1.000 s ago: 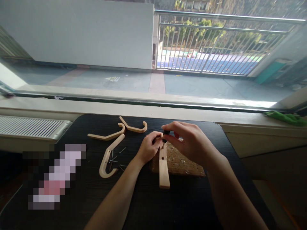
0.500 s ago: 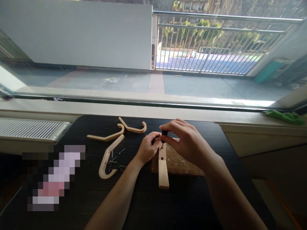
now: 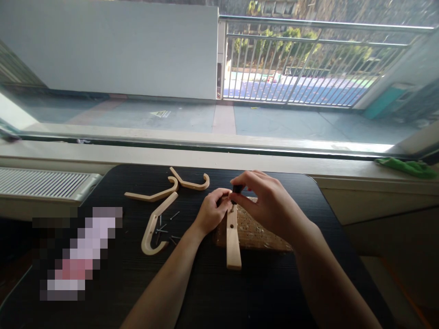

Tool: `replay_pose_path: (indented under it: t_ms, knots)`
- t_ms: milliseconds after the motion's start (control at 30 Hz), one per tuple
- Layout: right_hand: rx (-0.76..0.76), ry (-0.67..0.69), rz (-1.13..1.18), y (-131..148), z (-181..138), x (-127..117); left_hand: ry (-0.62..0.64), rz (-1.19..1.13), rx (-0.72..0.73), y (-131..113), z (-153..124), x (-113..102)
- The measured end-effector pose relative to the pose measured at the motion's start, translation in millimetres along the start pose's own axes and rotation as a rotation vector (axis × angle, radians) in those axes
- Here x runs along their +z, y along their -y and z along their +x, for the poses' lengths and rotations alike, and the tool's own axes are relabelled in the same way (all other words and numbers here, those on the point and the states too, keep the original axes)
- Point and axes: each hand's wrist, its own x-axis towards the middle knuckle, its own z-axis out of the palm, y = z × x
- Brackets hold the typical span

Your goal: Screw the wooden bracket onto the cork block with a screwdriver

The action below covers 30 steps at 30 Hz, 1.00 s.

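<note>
My right hand point(image 3: 270, 205) pinches a small black-handled tool point(image 3: 236, 189) held upright over the far end of a light wooden hook piece point(image 3: 232, 240). That piece lies lengthwise across a perforated brown board point(image 3: 260, 233) on the black table point(image 3: 240, 292). My left hand point(image 3: 211, 214) is closed on the top end of the same wooden piece, just left of the tool. The tool's tip is hidden between my fingers.
Three curved wooden hooks point(image 3: 156, 222) lie to the left of my hands, with several loose screws point(image 3: 168, 230) among them. A blurred pink and white object point(image 3: 80, 251) sits at the table's left. A radiator grille point(image 3: 44, 183) and a green cloth point(image 3: 408, 167) are by the windowsill.
My right hand has turned slightly around the black tool, fingers shifting. The left hand and the wooden piece stay in place.
</note>
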Motion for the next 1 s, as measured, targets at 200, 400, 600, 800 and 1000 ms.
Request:
replay_pose_path:
  t_ms: [200,400,600,800,1000]
  knots:
    - [0.041,-0.001,-0.085,2.2,0.6,1.6,0.002,0.008,-0.010,0.0,-0.3,0.3]
    - [-0.060,-0.053,-0.031,1.2,0.8,7.1,0.003,-0.001,-0.008,1.9,-0.2,0.2]
    - [-0.106,-0.042,0.001,0.6,1.7,5.7,0.003,0.014,-0.002,3.0,0.3,0.4]
    - [-0.064,-0.016,0.109,-0.6,-2.1,-0.1,0.003,0.014,0.022,1.9,0.2,-0.2]
    - [-0.017,0.002,0.099,-3.7,-2.3,-2.4,0.003,0.014,0.009,3.3,-0.1,0.1]
